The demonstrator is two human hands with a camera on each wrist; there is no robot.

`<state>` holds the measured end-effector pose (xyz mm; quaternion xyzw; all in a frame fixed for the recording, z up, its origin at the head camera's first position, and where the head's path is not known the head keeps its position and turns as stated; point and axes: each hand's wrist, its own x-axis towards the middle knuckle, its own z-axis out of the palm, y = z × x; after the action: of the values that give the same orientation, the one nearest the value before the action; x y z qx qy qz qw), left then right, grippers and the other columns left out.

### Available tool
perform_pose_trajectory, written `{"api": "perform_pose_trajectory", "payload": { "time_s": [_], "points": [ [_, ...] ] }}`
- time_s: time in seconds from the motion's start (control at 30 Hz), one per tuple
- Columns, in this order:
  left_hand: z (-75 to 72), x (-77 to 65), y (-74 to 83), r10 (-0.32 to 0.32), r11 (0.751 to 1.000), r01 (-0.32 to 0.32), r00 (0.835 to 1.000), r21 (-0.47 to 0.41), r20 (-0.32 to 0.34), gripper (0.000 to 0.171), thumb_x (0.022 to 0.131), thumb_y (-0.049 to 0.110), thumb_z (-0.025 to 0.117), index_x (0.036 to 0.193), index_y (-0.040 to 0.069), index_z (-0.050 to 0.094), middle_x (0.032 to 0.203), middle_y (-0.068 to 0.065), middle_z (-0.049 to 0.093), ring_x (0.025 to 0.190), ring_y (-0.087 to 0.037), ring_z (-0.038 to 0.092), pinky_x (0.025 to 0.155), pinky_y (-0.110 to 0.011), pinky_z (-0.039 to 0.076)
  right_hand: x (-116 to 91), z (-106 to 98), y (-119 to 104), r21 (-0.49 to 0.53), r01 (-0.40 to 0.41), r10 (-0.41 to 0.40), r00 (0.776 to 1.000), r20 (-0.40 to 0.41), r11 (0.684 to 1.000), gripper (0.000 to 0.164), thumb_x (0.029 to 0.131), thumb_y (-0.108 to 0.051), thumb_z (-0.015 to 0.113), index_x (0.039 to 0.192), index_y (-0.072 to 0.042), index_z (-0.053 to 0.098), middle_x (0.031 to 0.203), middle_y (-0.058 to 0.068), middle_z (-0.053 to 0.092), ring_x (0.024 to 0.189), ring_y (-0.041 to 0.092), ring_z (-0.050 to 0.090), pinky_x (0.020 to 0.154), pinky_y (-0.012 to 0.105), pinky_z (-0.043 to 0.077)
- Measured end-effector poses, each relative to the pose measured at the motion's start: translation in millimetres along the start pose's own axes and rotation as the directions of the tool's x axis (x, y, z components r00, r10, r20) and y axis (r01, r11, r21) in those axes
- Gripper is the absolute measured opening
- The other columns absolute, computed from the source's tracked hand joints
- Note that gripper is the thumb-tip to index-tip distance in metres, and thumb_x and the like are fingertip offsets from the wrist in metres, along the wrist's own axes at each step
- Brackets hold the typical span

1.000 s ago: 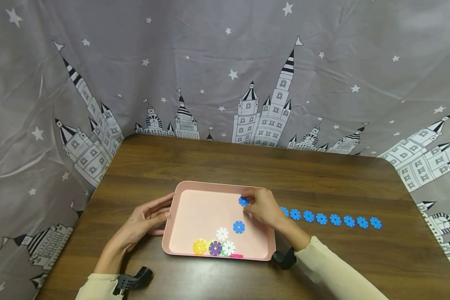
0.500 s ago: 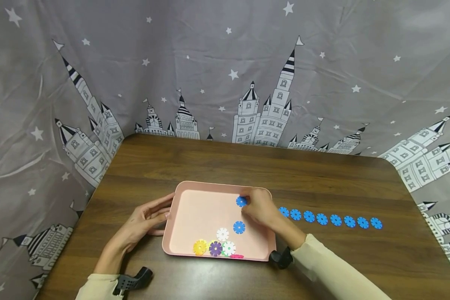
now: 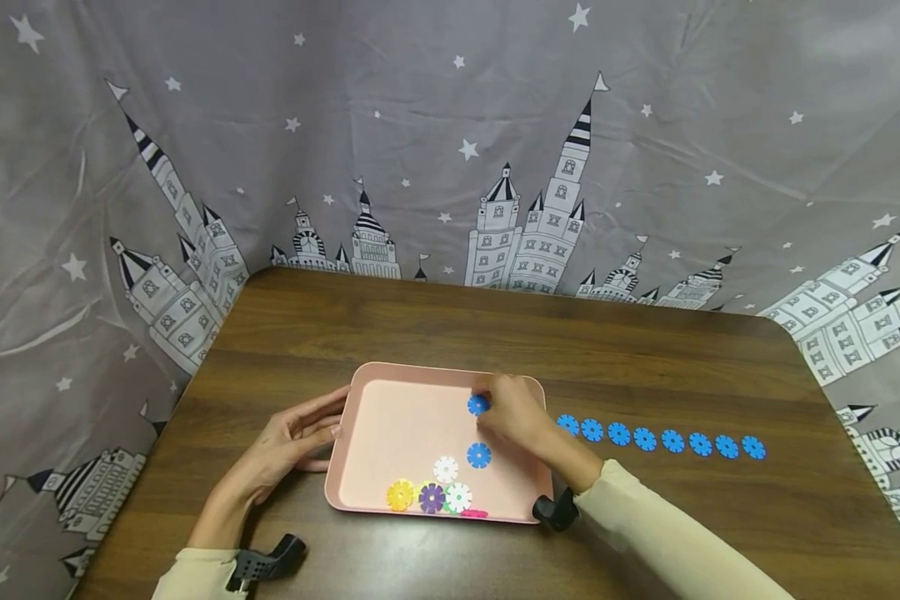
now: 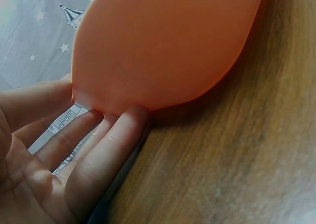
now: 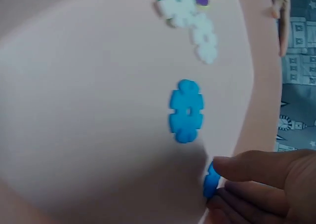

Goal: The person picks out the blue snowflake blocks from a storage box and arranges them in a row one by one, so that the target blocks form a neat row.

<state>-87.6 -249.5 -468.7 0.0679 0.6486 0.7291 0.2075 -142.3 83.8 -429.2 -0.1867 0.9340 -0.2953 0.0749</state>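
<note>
A pink tray [image 3: 397,417] lies on the table. My left hand [image 3: 288,446] rests against its left outer wall; in the left wrist view the fairly straight fingers [image 4: 106,157] touch that wall from outside. Over the tray's far right corner, my right hand [image 3: 521,414] pinches a blue interlocking disc [image 3: 477,405]. That notched disc [image 5: 211,180] stands tilted between thumb and fingers in the right wrist view, partly covered. Nearer me, a second blue disc [image 3: 478,456] lies flat on the tray floor.
White [image 3: 446,469], yellow-orange [image 3: 401,495] and purple discs [image 3: 432,498] gather along the tray's near wall, some overlapping. Right of the tray, several blue discs [image 3: 644,439] form a row on the wooden table [image 3: 420,321]. A grey castle-print curtain [image 3: 405,100] hangs behind.
My right hand has shifted slightly left inside the tray, carrying the pinched blue disc with it. The left hand and the tray have kept their places.
</note>
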Motion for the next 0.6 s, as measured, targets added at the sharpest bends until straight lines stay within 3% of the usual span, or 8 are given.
{"api": "perform_pose_trajectory", "payload": {
  "time_s": [0.23,0.6],
  "points": [
    [-0.1,-0.4,0.4,0.003,1.0,-0.003,1.0,-0.001,0.0,0.061,0.099,0.005,0.056,0.153,0.0,0.028,0.152,-0.03,0.029,0.118,-0.017,0.059,0.081,-0.052,0.056,-0.2,4.2,-3.9,-0.049,0.009,-0.009,1.0,0.003,0.999,0.031,0.074,0.007,0.076,0.105,0.003,0.074,0.099,0.014,0.072,0.084,0.021,0.064,0.081,0.038,0.058],
    [0.6,-0.7,0.4,-0.014,1.0,0.014,1.0,-0.002,-0.016,0.061,0.099,0.006,0.058,0.153,0.002,0.03,0.152,-0.03,0.03,0.117,-0.017,0.059,0.08,-0.053,0.056,1.5,8.0,-4.6,-0.04,0.049,-0.05,0.998,-0.029,0.998,0.028,0.073,0.011,0.075,0.1,0.003,0.075,0.097,0.015,0.071,0.091,0.025,0.066,0.08,0.04,0.058]
  ]
}}
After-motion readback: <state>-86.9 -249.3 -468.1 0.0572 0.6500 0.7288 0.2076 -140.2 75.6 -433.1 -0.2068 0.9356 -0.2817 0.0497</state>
